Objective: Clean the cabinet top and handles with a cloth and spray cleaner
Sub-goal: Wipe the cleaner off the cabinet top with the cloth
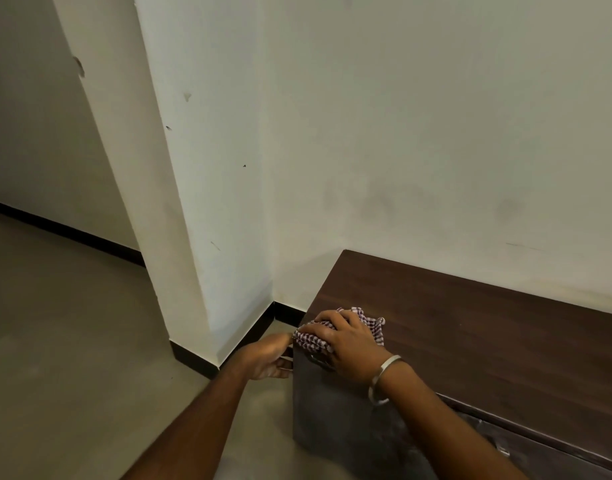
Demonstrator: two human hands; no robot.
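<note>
A low dark wooden cabinet [470, 334] stands against the wall at the lower right. My right hand [346, 341], with a metal bangle on the wrist, presses a red-and-white checked cloth [375, 327] onto the front left corner of the cabinet top. My left hand [266, 356] is cupped beside that same corner, just off the cabinet's edge, its thumb close to the cloth. Something pale shows between its fingers, and I cannot tell what. Part of a metal handle [320, 362] peeks out below my right hand. No spray bottle is in view.
A white wall runs behind the cabinet, and a white pillar [200, 202] with a black skirting juts out to its left. Grey floor [72, 341] spreads across the left. Another small metal handle [502, 451] sits on the cabinet front at the lower right.
</note>
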